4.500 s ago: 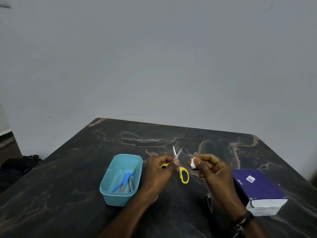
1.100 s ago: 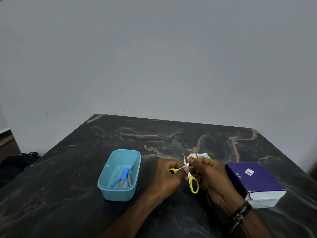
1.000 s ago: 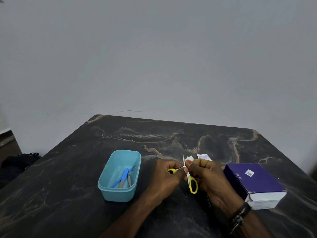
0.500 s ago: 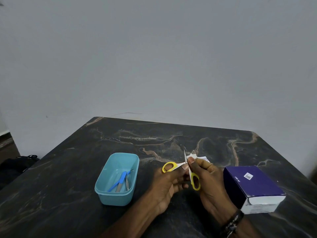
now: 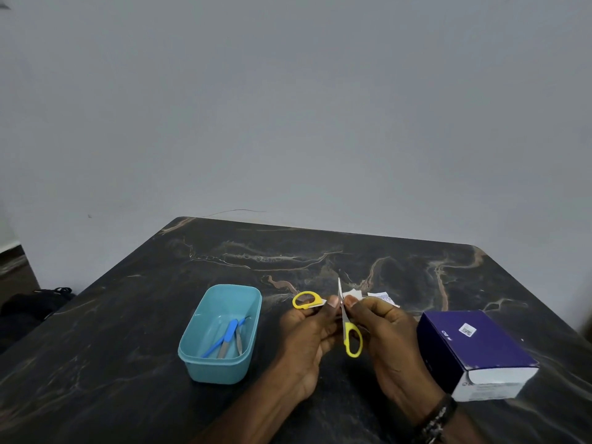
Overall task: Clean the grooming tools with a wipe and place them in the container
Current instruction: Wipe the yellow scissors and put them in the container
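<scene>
Small yellow-handled scissors (image 5: 351,339) are held spread apart above the dark marble table (image 5: 224,261). My left hand (image 5: 309,341) grips them near the pivot, one yellow loop sticking out to the left. My right hand (image 5: 386,341) pinches a small white wipe (image 5: 352,294) against the upright blade. To the left stands a light blue container (image 5: 221,366) with a blue-handled tool (image 5: 226,338) and other thin metal tools inside.
A purple box (image 5: 474,344) with a white end lies at the right. A torn white wipe wrapper (image 5: 382,298) lies just behind my right hand. A dark bag (image 5: 35,304) sits on the floor at the far left.
The scissors have been spread wider, one yellow loop now sticking out left of my left hand. My right hand with the wipe has come onto the blade. The view shifted slightly.
</scene>
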The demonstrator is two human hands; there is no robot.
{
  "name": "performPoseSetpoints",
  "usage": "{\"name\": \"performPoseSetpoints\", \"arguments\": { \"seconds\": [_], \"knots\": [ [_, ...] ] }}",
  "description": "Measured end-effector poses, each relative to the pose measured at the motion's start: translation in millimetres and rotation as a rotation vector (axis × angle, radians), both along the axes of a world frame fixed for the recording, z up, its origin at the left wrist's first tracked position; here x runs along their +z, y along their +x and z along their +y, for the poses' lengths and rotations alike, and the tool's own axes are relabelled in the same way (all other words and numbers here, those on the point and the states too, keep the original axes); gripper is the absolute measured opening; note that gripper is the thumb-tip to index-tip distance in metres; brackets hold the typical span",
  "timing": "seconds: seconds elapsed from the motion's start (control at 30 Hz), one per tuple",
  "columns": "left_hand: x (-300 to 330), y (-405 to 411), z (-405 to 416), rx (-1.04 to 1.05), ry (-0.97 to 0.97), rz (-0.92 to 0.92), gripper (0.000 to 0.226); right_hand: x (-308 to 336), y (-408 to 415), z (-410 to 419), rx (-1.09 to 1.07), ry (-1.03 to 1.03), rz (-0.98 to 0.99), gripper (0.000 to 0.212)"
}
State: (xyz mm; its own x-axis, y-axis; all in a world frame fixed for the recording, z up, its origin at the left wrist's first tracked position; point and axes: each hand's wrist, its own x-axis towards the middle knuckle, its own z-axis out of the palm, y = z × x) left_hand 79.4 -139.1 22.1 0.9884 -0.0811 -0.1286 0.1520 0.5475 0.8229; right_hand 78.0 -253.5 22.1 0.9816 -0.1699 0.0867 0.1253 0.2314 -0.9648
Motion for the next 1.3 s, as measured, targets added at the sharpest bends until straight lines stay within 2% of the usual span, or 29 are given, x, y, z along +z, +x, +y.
{"name": "performPoseSetpoints", "arguments": {
  "seconds": [0.1, 0.2, 0.37, 0.47, 0.77, 1.3],
  "knots": [
    [-1, 2, -1, 0.032, 0.021, 0.02, 0.023, 0, 0, 1, -0.037, -0.014, -0.009, 0.018],
    [0, 5, 0, 0.064, 0.069, 0.004, 0.013, 2, -1, -3, -0.052, -0.032, -0.007, 0.012],
    [4, 4, 8, 0.112, 0.243, -0.104, 0.013, 12, 0, -17, -0.108, 0.044, -0.018, 0.013],
    [6, 0, 10, 0.11, 0.366, -0.179, 0.013, 14, 0, -21, -0.115, -0.076, -0.043, 0.016],
    [11, -1, 11, 0.153, 0.406, -0.222, 0.016, 15, -2, -16, -0.048, -0.334, -0.102, 0.025],
    [7, 1, 11, 0.105, 0.416, -0.222, 0.016, 17, -4, -15, -0.022, -0.378, -0.138, 0.032]
  ]
}}
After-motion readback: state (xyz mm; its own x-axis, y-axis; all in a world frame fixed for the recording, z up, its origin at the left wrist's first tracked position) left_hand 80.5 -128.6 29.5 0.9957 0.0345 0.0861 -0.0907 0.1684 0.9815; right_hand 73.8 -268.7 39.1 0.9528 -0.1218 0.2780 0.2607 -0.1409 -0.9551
